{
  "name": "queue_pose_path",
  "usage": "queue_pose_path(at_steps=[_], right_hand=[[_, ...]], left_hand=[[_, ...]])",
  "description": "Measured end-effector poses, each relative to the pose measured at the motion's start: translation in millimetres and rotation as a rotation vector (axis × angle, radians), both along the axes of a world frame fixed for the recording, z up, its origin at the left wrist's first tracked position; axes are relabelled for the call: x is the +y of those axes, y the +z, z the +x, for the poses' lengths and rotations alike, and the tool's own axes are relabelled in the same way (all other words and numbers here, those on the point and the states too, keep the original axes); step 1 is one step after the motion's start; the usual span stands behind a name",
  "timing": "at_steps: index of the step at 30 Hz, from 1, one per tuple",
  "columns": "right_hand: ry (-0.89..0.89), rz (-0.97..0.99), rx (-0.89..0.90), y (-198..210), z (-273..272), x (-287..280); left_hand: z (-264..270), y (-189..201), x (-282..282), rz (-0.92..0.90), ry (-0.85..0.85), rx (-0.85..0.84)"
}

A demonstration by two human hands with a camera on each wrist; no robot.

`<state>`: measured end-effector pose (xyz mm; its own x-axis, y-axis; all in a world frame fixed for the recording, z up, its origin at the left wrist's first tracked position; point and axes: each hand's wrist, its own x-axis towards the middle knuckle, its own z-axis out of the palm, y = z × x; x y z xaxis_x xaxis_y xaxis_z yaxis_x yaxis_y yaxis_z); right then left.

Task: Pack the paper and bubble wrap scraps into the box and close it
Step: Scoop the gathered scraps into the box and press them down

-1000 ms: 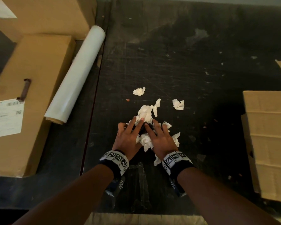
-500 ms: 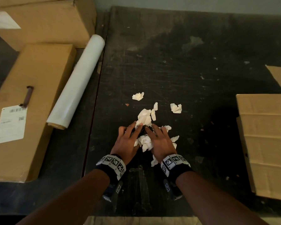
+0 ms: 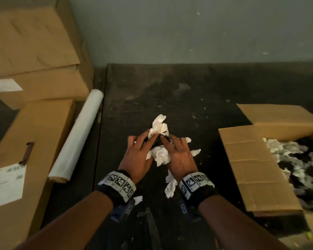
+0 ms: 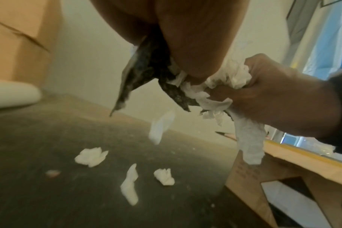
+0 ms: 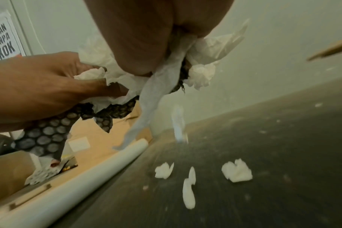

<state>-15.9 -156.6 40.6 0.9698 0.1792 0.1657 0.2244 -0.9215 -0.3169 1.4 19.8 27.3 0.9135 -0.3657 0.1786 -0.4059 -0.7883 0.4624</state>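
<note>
My left hand [image 3: 138, 156] and right hand [image 3: 177, 157] are cupped together just above the dark bench [image 3: 188, 98], each grip curled round one shared bundle of scraps [image 3: 160, 152]: crumpled white paper with dark bubble wrap [image 5: 43, 138] hanging out below. One strip of paper trails down from the bundle. Under my hands, three loose paper scraps [image 4: 91, 156] lie on the bench. To my right sits the open box [image 3: 257, 165], flaps spread, already holding a heap of scraps. To my left lie a white roll [image 3: 78, 136] and closed cartons [image 3: 31, 138]. I judge this is the carrying step; next the bundle needs swinging right over the box, kept squeezed so nothing drops.
</note>
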Motion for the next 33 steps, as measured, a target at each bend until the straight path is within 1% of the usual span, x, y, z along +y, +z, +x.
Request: queue_pose_path(at_steps=[4, 7, 12, 16, 20, 25, 30, 31, 33], right_hand=[[-0.040, -0.035, -0.130, 42, 8, -33], [-0.078, -0.058, -0.235, 67, 10, -68], [-0.130, -0.059, -0.365, 97, 3, -163], [-0.163, -0.080, -0.408, 106, -14, -253], [-0.198, -0.086, -0.357, 107, -39, -341], [-0.236, -0.087, -0.298, 88, -58, -437], [-0.251, -0.097, -0.153, 71, -70, -499], [-0.247, -0.107, -0.107, 69, -71, -506], [-0.248, -0.154, 0.058, 66, -71, -517]], left_hand=[[15, 44, -35, -0.005, -0.053, -0.090], [23, 69, -70, -0.039, -0.089, -0.148], [28, 106, -164, -0.075, -0.167, -0.248], [15, 120, -256, -0.054, -0.206, -0.266], [-4, 121, -348, -0.051, -0.230, -0.237], [-22, 113, -443, 0.008, -0.278, -0.178], [-30, 92, -506, 0.132, -0.277, -0.110], [-30, 87, -514, 0.164, -0.280, -0.100], [-31, 79, -526, 0.247, -0.265, -0.060]])
